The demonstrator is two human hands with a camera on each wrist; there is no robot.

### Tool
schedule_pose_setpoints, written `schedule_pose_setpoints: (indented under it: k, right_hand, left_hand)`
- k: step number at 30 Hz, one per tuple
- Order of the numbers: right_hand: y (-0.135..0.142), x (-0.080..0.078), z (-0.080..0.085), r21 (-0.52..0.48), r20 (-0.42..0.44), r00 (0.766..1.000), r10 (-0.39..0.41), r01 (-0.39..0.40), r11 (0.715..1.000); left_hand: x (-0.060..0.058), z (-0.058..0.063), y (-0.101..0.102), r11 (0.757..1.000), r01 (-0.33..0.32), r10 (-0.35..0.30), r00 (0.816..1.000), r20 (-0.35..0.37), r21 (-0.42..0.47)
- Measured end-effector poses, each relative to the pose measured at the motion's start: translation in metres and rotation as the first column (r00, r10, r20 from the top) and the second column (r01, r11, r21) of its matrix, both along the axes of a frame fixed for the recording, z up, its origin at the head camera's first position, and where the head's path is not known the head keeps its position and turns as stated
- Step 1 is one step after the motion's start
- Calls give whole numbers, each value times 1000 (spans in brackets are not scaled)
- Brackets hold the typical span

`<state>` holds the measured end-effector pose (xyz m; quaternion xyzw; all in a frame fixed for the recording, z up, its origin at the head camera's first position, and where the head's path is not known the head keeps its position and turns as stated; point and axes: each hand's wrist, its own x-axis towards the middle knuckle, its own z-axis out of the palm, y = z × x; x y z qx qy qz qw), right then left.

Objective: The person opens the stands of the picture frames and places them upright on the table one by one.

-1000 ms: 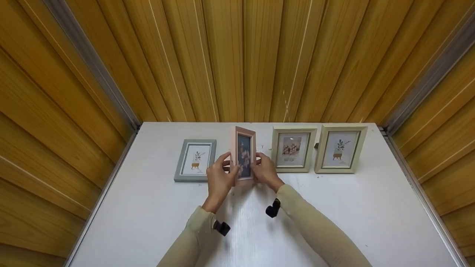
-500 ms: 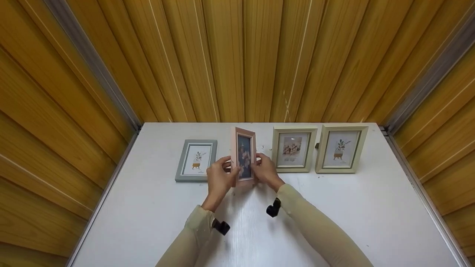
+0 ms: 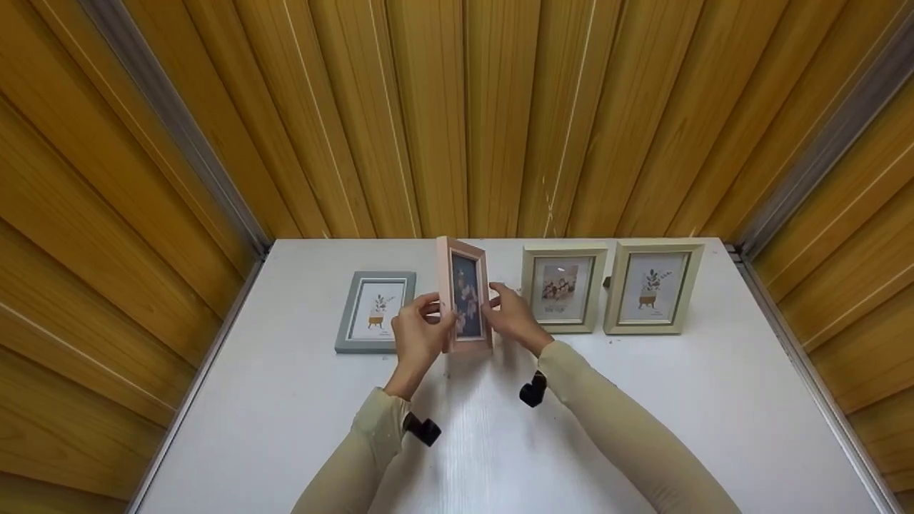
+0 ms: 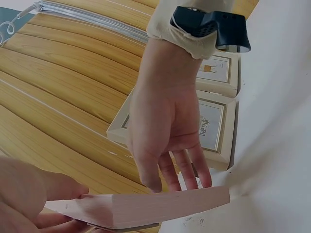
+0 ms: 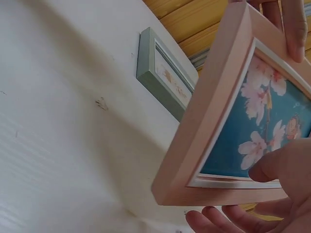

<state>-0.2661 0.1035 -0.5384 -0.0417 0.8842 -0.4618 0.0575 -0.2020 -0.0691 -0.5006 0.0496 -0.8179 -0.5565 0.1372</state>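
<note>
A pink picture frame [image 3: 465, 300] with a blue flower picture is upright, turned at an angle over the table. My left hand [image 3: 420, 332] grips its left side, thumb in front and fingers behind. At the other side is my right hand [image 3: 515, 314], fingers loosely spread. In the right wrist view, the right thumb overlaps the flower picture and the fingertips [image 5: 218, 221] show apart below the frame edge; whether the thumb touches is unclear. A grey-green picture frame [image 3: 344, 314] with a potted-plant print is just left of the left hand.
Two cream picture frames stand to the right: one with a flower photo [image 3: 560, 285], one with a plant print [image 3: 651, 285]. They sit near the back of the white table [image 3: 285, 414]. Wood-look panel walls [image 3: 428, 121] enclose the back and sides.
My right hand has loosened and drawn slightly right, its fingers now off the pink picture frame's edge. The frame, in my left hand, has shifted slightly up and left.
</note>
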Motion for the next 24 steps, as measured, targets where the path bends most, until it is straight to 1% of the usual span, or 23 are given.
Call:
schedule_pose_setpoints:
  k: [3, 6, 14, 18, 24]
  right_hand:
    - [2, -3, 12, 77, -35, 999, 36, -34, 996]
    - [4, -7, 23, 98, -50, 997, 64, -59, 993]
    - [6, -16, 54, 85, -85, 991, 99, -92, 992]
    - [3, -19, 66, 100, -90, 989, 117, -108, 989]
    - [-6, -21, 82, 107, -86, 987, 134, -125, 986]
  left_hand:
    - [-2, -1, 0, 1000, -8, 8, 1000, 7, 2]
    - [-4, -1, 1, 1000, -17, 17, 1000, 7, 3]
    - [-6, 0, 5, 999, -35, 35, 999, 6, 0]
    - [-6, -2, 7, 999, -36, 36, 999, 1, -21]
    - [-6, -3, 11, 998, -38, 37, 999, -29, -41]
